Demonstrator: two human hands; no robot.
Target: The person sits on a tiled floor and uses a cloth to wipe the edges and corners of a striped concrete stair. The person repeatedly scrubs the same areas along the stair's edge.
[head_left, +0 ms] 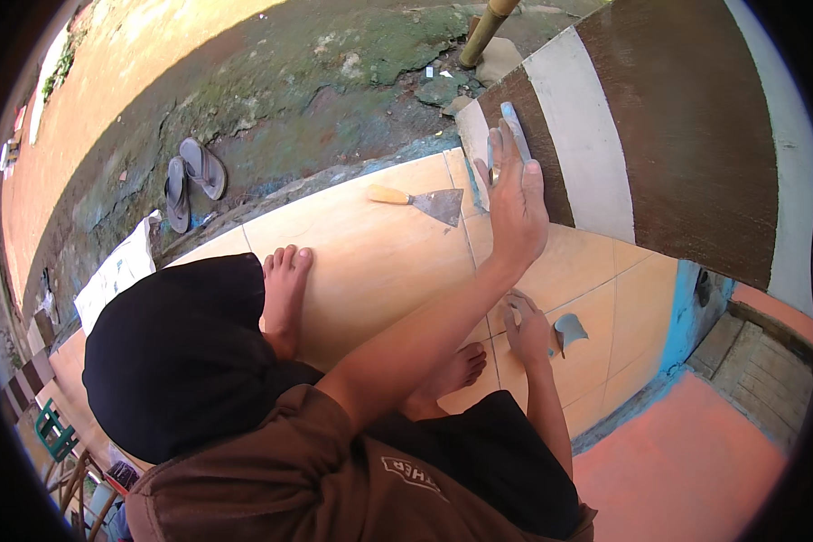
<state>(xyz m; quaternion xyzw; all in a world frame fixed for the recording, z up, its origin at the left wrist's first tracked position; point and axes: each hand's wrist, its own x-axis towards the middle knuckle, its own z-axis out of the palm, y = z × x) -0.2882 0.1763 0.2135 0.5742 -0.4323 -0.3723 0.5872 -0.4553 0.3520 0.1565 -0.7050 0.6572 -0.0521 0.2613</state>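
Note:
My left hand (519, 203) lies with fingers stretched against the brown-and-white striped wall (686, 108). Under its fingers is a grey-blue strip of sandpaper (514, 129), its end sticking out past the fingertips; a ring is on one finger. Lower down, my right hand (526, 330) rests on the tiled floor (379, 262) with its fingers apart and nothing in them. Just right of it lies a curled grey-blue piece of sandpaper (570, 331). A putty knife (425, 200) with a yellowish handle and broad metal blade lies on the tiles, left of my left hand.
A pair of grey flip-flops (192, 181) sits on the rough mossy ground past the tile edge. A white sack (122, 271) is at the left. A bamboo pole (488, 32) stands at the top. Bottom right is a pink-orange floor (677, 461) below a blue-painted edge (682, 316).

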